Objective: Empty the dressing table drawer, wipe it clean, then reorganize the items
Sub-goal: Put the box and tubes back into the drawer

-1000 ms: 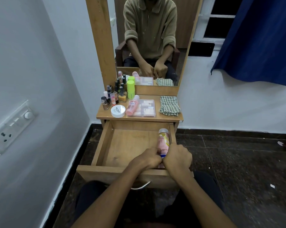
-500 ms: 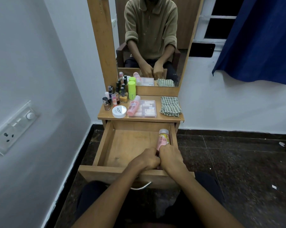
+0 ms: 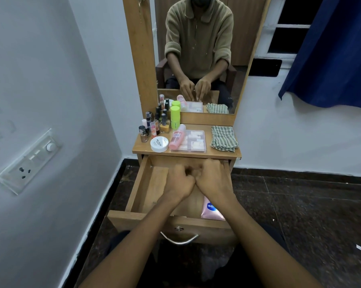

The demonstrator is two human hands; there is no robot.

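Drawer (image 3: 148, 190) is pulled out and nearly bare. Only a pink tube (image 3: 211, 210) shows in it, lying at the front right corner, partly under your right forearm. So you're likely in the reorganize phase, with the first item back in.

Both hands sit side by side over the drawer's middle-back. Left hand (image 3: 180, 179) looks curled; right hand (image 3: 214, 177) has fingers bent down. They're blurred, so I can't tell whether either grips anything.

Left to put back, all on the worktop (image 3: 223, 155): small bottles (image 3: 154, 125), green bottle (image 3: 174, 117), white jar (image 3: 159, 144), pink bottle (image 3: 177, 137) leaning on the clear box (image 3: 193, 141). Cloth (image 3: 224, 138) lies folded at right, so wiping looks done, but I can't confirm it.
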